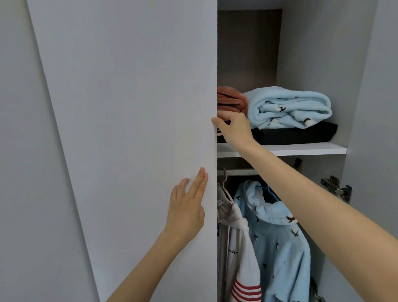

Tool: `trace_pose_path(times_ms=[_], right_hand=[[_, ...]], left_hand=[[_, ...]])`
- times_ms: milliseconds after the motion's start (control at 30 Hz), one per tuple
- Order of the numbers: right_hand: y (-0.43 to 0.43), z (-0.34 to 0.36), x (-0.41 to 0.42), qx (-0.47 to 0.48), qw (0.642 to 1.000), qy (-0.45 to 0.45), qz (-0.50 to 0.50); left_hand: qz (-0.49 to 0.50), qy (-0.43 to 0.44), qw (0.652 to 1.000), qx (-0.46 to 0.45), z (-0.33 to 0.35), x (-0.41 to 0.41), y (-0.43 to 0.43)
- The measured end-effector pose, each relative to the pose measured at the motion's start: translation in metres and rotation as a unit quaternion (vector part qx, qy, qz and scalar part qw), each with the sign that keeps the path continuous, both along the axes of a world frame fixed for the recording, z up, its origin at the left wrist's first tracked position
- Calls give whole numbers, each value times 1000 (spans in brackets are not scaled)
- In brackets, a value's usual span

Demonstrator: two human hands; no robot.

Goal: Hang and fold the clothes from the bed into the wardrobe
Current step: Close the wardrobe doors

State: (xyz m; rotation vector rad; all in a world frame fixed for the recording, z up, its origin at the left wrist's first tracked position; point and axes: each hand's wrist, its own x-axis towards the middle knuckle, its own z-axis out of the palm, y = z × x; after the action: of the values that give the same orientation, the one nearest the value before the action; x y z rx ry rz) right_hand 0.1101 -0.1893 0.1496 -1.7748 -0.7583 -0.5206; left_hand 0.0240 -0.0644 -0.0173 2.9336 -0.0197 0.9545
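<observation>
Clothes already sit inside the wardrobe (314, 45). A folded light-blue fleece garment with small dark birds (289, 109) lies just right of the right hand (234, 129), on top of a folded black garment (305, 133) that rests on the white shelf (295, 149). A folded rust-coloured cloth (231, 102) sits just above that hand's knuckles. Below the right forearm a light-blue hooded fleece top (280, 245) hangs on a blue hanger (268, 191). Beside it, nearer the left hand (186, 210), hangs a white hooded top with red stripes (237, 251), under the metal rail (239, 172).

All of it looks soft, light and limp. The fleece is bulky and would likely slump if lifted by one edge. A folded pile is best taken from underneath with both hands, and a hanging piece by its hanger hook.

The right hand grips the free edge of the tall pale-grey wardrobe door (136, 130), fingers curled round it. The left hand lies lower, fingers straight and flat against the door's face, holding nothing. A metal hinge (337, 187) sits on the side wall beyond the right forearm. The bed is out of view. With shelf and rail filled, the putting-away looks nearly done.
</observation>
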Motion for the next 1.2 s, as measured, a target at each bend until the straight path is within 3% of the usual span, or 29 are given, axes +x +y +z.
trace_pose_path(times_ms=[267,633,1000,1200], right_hand=[[3,3,-3,5,1000,30,-8],[-45,-3,-75,-9,997,43,-60],[-153,-35,-218,-44,985,20,-165],[-230,-37,-268,-19,970,-8,-244]], left_hand=[[26,53,998,19,18,-11,-7],[-16,-3,998,-54,59,-76,-29],[-134,13,985,-104,66,-176,-89],[-220,14,966,-138,76,-196,-159]])
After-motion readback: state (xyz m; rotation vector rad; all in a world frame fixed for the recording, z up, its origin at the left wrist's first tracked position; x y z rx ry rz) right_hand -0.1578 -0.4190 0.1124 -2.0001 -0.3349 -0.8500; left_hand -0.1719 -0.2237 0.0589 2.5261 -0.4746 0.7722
